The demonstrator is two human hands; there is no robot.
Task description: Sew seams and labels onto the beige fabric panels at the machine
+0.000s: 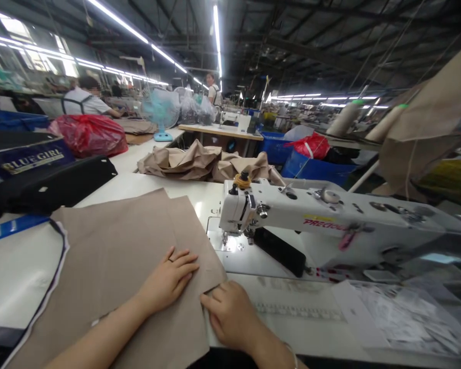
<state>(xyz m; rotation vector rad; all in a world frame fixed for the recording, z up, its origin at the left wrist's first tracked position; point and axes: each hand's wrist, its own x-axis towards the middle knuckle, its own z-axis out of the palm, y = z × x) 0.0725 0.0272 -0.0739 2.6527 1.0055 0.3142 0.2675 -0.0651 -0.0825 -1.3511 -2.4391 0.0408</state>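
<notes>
Hands: left hand (169, 279) pressed flat on the cloth, right hand (228, 315) curled at its corner, just apart; any pinch cannot be told.
Cloth: taupe fabric panels (111, 246) on the counter (146, 187), mostly left of the hands, long edge slanting toward the machine.
Machine: white industrial sewing machine (311, 218) at right; right hand nearer its presser foot (225, 238).

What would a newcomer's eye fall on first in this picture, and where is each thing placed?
The white industrial sewing machine dominates the right foreground. To its left, the person's left hand and right hand rest on a taupe fabric panel. Farther back, beyond the machine's left end, lies a crumpled heap of beige cloth, and a teal electric fan stands behind it to the left.
</notes>
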